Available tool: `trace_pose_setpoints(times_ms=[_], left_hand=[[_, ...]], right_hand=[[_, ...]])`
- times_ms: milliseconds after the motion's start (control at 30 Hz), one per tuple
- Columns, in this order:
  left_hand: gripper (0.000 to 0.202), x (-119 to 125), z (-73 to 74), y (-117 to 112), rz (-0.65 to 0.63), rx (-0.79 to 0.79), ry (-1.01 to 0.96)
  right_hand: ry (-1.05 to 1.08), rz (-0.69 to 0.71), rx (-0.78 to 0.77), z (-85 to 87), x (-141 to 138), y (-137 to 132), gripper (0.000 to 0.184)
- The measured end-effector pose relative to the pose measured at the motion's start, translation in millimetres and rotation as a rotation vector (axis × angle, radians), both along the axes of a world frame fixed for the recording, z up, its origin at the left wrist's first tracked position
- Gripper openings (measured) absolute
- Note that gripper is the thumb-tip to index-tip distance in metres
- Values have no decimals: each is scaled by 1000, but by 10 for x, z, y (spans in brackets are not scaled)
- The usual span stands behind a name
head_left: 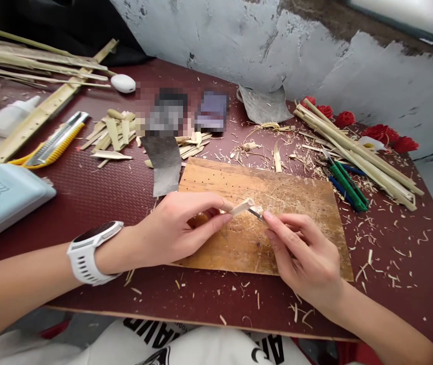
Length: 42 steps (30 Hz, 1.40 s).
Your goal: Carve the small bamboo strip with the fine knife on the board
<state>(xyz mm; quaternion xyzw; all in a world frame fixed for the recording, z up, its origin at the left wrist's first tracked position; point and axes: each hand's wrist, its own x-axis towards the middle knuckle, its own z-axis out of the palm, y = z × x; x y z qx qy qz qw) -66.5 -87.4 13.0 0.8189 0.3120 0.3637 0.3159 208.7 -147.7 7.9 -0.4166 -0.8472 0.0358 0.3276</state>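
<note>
A short, pale strip of bamboo is pinched between the thumb and fingers of my left hand, its free end pointing right. My right hand grips a thin dark blade, most of which is hidden by the fingers. The blade's tip meets the end of the strip, or lies very close to it, and a small pale curl sits beside it. Both hands are above a worn wooden board with scratches and small holes.
Shavings litter the dark red table. Bamboo sticks, a green utility knife and red flowers lie right. Left are a yellow utility knife, a light blue power bank, grey sandpaper and bamboo pieces.
</note>
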Motion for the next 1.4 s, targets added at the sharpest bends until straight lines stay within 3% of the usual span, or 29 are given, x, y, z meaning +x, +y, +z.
trace_pose_setpoints(times_ms=[533,833,1200,1400], left_hand=[[6,9,-40,-21,-7,60,30],[8,1,-56,-40,-71,72,65],[10,7,-63,-20,-83,86,90],[6,21,-40,-47,-37,146,62]], right_hand=[[-9,7,-68,-53,3,-39,76],[-52,13,-69,-54,-39,-17,80],[-64,11,-60,-37,-78,0,76],[92,7,-97,23,-145,12,60]])
